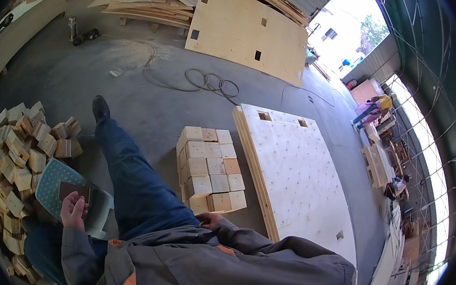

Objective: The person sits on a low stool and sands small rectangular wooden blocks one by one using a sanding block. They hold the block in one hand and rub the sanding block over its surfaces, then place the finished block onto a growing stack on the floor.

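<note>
My left hand (73,211) is closed on a dark brown flat rectangular piece (70,189), thumb on top. It is held above a pale teal plastic seat (51,183) with a perforated surface. My right hand (208,219) lies low beside my thigh, close to the near edge of a neat stack of wooden blocks (216,166). Its fingers are mostly hidden, so I cannot tell what they do or whether they touch the stack. To the left of the seat rises a loose heap of wooden blocks (18,150), many with notched ends.
A stack of pale plywood panels (297,165) lies right of the blocks. My left leg (133,158) stretches forward. Beyond are a coiled cable (206,81), a power tool (87,36) and a leaning plywood sheet (244,31). Two people (375,108) are at the far right.
</note>
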Motion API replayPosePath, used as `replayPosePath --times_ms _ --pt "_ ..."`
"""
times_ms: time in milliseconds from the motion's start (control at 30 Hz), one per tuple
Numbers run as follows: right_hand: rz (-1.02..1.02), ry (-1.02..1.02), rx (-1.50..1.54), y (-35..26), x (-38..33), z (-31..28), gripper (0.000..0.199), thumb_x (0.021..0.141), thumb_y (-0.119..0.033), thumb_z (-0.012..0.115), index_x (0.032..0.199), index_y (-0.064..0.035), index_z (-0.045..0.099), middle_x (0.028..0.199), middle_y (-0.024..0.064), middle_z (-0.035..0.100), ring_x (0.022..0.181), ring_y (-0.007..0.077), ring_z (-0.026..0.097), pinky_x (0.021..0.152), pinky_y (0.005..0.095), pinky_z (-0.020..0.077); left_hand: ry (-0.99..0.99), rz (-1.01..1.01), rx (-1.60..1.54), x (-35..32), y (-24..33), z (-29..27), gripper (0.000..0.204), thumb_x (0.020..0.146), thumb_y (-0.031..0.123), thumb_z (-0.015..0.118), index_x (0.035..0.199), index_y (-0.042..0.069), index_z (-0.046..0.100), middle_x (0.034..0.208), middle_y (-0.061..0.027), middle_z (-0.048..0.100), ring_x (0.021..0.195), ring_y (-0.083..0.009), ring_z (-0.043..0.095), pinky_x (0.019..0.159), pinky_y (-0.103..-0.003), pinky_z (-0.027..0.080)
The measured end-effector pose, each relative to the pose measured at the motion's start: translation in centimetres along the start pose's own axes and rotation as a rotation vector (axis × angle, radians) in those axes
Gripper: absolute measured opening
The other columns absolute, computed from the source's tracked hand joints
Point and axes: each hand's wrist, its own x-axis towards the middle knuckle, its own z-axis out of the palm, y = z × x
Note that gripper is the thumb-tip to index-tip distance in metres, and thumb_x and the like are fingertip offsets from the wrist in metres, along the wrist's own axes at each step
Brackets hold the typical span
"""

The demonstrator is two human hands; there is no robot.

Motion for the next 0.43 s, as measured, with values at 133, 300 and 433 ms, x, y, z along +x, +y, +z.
replayPosePath --times_ms 133,300,433 --pt "0.015 -0.079 -0.253 -4.0 -0.1 -0.9 0.054 0.089 -0.017 0.082 0.140 -0.0053 0.067 0.124 0.0141 0.077 0.113 0.0222 0.074 0.101 0.0355 0.0584 0.008 0.002 0.020 0.6 -1.4 -1.9 0.044 0.100 0.023 0.074 0.141 0.011 0.060 0.113 0.0003 0.071 0.087 -0.0092 0.066 0.072 -0.024 0.054" --pt "0.160 0.051 -0.169 -9.8 -1.9 -0.9 0.041 0.090 -0.041 0.087 0.102 -0.0030 0.078 0.103 0.0154 0.075 0.100 0.0259 0.073 0.090 0.0369 0.0583 0.018 -0.030 0.071 0.7 -2.0 -2.3 0.046 0.100 0.026 0.075 0.142 0.013 0.060 0.116 0.0013 0.071 0.089 -0.0089 0.065 0.074 -0.025 0.053" --pt "-0.336 0.084 -0.029 -5.4 0.7 1.0 0.050 0.091 -0.055 0.083 0.099 -0.0056 0.079 0.124 0.0147 0.070 0.109 0.0293 0.069 0.097 0.0387 0.0552 -0.009 -0.045 0.101 1.1 -2.8 -2.2 0.047 0.100 0.029 0.075 0.142 0.014 0.060 0.118 0.0019 0.071 0.091 -0.0090 0.065 0.075 -0.026 0.054"
